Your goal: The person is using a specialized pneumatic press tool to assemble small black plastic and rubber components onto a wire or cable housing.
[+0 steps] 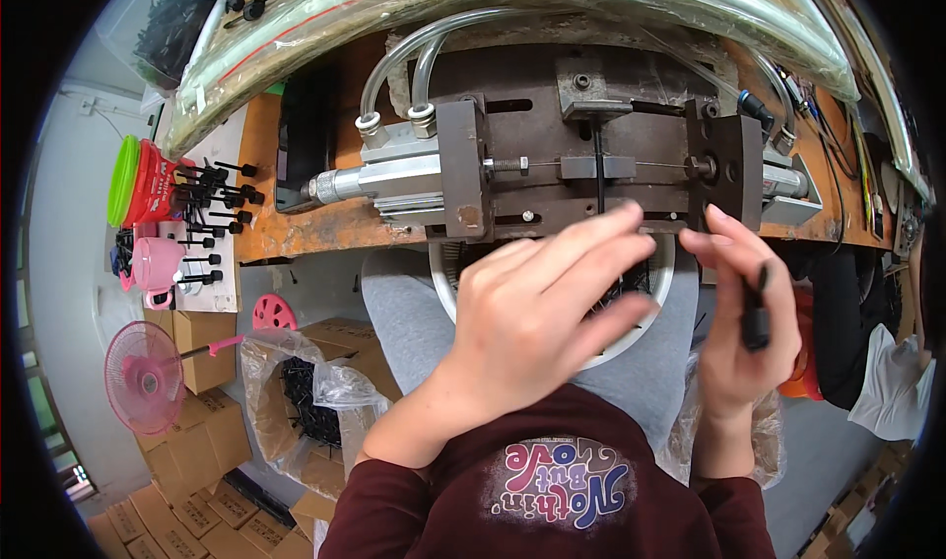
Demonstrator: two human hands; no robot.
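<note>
A slim black rod (599,155) stands across the middle of a dark steel clamping fixture (512,130), over a small grey block. My left hand (537,308) is just in front of the fixture, its fingers stretched out and apart, the fingertips close to the rod's near end. Whether they touch it I cannot tell. To the right, my right hand (744,313) has its fingers curled round a short black rod with a thick head (756,324), slightly blurred. A round white-rimmed container (665,263) with black pieces sits on my lap, partly hidden by my left hand.
Silver air cylinders (409,179) with clear hoses flank the fixture on an orange-brown bench (345,232). Black rods lie at the left beside a pink cup (158,263) and a red tub (153,184). Below are a plastic-lined box (271,382) of black parts and a pink fan (145,377).
</note>
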